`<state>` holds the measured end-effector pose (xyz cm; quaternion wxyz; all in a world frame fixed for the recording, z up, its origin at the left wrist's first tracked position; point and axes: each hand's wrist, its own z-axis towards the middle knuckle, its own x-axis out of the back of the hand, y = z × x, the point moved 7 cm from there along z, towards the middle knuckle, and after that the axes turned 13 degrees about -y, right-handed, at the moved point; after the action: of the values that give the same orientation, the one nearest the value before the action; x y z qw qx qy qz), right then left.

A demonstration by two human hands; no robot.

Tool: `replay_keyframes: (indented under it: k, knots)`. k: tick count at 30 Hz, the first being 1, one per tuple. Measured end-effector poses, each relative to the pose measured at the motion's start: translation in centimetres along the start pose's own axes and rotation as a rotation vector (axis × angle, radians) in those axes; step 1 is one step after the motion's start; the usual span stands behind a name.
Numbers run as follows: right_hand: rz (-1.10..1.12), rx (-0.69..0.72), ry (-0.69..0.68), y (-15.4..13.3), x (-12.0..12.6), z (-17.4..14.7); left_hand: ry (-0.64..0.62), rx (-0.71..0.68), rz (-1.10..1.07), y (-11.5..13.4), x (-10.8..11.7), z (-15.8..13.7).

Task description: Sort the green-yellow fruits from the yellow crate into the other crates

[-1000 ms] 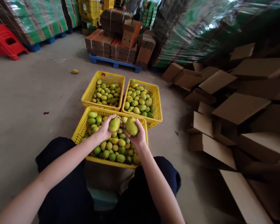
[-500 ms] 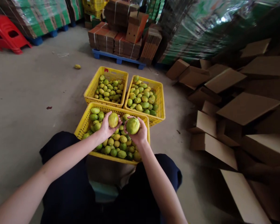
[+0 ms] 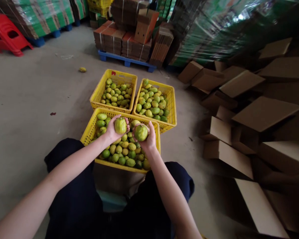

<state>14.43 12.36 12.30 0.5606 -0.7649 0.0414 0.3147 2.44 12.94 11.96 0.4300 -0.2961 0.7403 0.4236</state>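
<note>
closest to the camera, above the person's dark-trousered knees, the left hand (image 3: 111,130) is closed around one green-yellow fruit (image 3: 120,125), lemon or small mango by the look of it, and the right hand (image 3: 147,137) is closed around a second fruit (image 3: 141,132); the two hands sit side by side, just apart, palms turned up so both fruits face the camera. they hover over the near yellow crate (image 3: 89,127), which is heaped with the same fruit, so plenty seems left to go through there. just beyond it, touching its far rim, stand two more yellow crates side by side: the far left crate (image 3: 97,93) holds smaller-looking fruit in a lower layer, and the far right crate (image 3: 171,106) holds larger-looking fruit, piled somewhat fuller. judging by that, a good share has already been split between the two, yet neither is full. to the right lie tumbled cardboard boxes (image 3: 264,113) on the concrete floor (image 3: 27,99). farther off, a single stray fruit (image 3: 82,69) lies on the floor, bundled flat cartons (image 3: 129,43) sit on a blue pallet (image 3: 126,61), and a red plastic stool (image 3: 7,36) lies at far left.
</note>
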Motion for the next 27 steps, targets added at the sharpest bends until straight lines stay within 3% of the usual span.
replay_keyframes:
  k: [5, 8, 12, 15, 19, 22, 27]
  knots:
    - [0.0, 0.126, 0.049, 0.1, -0.3, 0.0, -0.251, -0.048, 0.433, 0.5, -1.4, 0.2]
    - [0.029, 0.17, 0.018, -0.2, -0.5, -0.2, -0.276, -0.058, 0.511, 0.5, -1.6, 0.3]
    - [0.206, 0.161, -0.107, -0.4, -1.1, -0.1, -0.078, 0.037, 0.235, -0.1, -0.3, 0.6]
    - [0.347, 0.138, -0.16, -0.5, -1.1, 0.0, 0.067, 0.021, -0.024, -0.1, 0.6, 0.5]
    - [0.385, 0.066, -0.146, 0.2, -0.7, 0.4, 0.008, 0.022, -0.058, 0.3, 0.3, 0.2]
    - [0.409, 0.109, -0.115, 0.4, -0.3, 0.4, -0.063, 0.012, -0.073, 0.2, -0.5, -0.2]
    - [0.519, 0.151, -0.01, 0.5, -0.1, 0.0, -0.046, -0.1, -0.196, -0.5, -0.9, -0.7]
